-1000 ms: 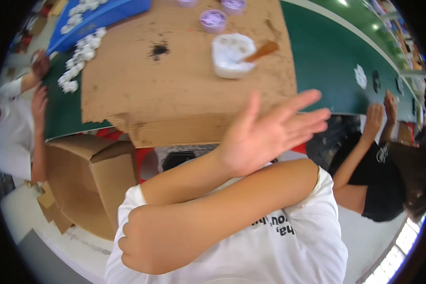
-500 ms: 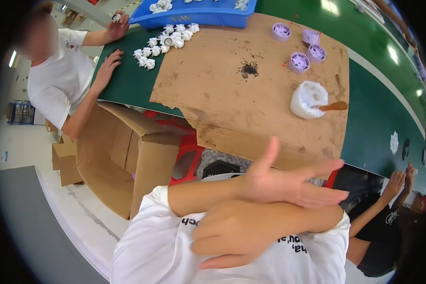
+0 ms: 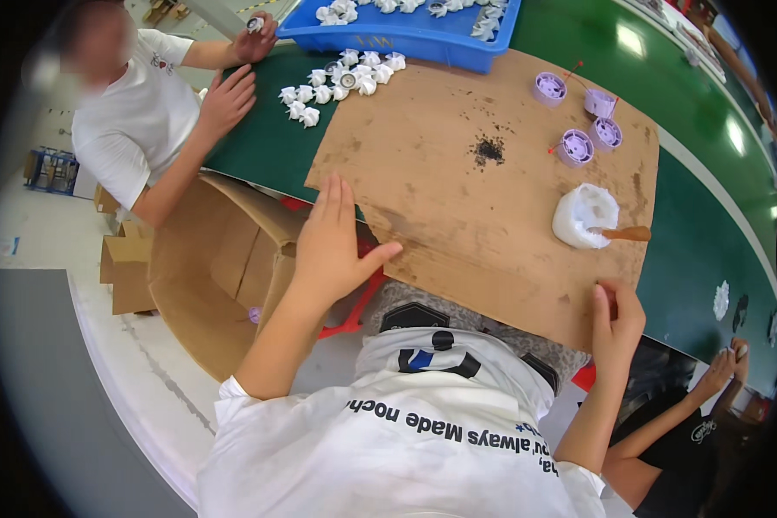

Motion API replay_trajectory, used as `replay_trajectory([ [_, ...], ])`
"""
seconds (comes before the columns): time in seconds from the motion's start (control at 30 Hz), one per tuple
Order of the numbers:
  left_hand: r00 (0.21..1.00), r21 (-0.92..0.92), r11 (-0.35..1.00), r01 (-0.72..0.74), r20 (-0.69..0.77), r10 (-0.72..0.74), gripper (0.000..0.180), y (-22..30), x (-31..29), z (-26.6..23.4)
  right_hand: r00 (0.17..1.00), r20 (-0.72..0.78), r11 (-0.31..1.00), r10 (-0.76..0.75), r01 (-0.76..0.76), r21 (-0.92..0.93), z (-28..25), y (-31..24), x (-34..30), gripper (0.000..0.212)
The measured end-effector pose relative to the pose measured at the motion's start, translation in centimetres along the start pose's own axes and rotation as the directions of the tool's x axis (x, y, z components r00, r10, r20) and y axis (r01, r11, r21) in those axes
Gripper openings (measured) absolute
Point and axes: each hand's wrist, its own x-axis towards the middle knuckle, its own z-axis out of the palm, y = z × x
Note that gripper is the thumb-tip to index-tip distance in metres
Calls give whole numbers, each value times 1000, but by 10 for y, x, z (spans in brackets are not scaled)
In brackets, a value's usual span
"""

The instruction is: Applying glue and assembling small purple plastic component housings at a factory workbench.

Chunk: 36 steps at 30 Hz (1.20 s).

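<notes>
A brown cardboard sheet (image 3: 457,216) lies on the green table (image 3: 708,242) in front of me. My left hand (image 3: 332,246) lies flat with fingers stretched out at the sheet's near left edge, thumb over the cardboard. My right hand (image 3: 617,318) curls around the sheet's near right corner. On the sheet stand a white tub of paste (image 3: 583,216) with a brown stick (image 3: 630,233) in it, three purple round parts (image 3: 576,147) and a small pile of black specks (image 3: 489,152).
White impeller-like parts (image 3: 341,82) lie beside a blue tray (image 3: 423,39) holding more. An open cardboard box (image 3: 207,268) stands on the floor at my left. A person in a white shirt (image 3: 129,121) works at the left; another in black (image 3: 691,423) sits at the lower right.
My arms were crossed in front of my chest with the hands in the air. Now both have come down to the near edge of the cardboard sheet, one at each side.
</notes>
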Motion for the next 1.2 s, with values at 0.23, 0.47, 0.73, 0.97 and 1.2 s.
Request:
replay_trajectory([
  [0.23,988,-160,976,-149,21,155,97,-27,-7,-9,999,-3,984,-51,50,-172,9,-2,3,17],
  [0.47,986,-519,854,-32,121,111,71,-53,2,-26,989,-27,975,-145,138,-171,10,0,2,16],
  [0.73,986,-99,993,-62,-163,45,65,-33,-17,-10,998,-10,963,-58,53,-266,12,-2,0,16],
  [0.97,801,-272,868,415,-343,-491,20,-126,-102,-31,997,-59,955,-46,27,-294,26,13,-6,18],
  [1.2,401,-32,446,895,499,-768,41,-263,-173,28,969,-139,921,-203,140,-363,35,20,-9,20],
])
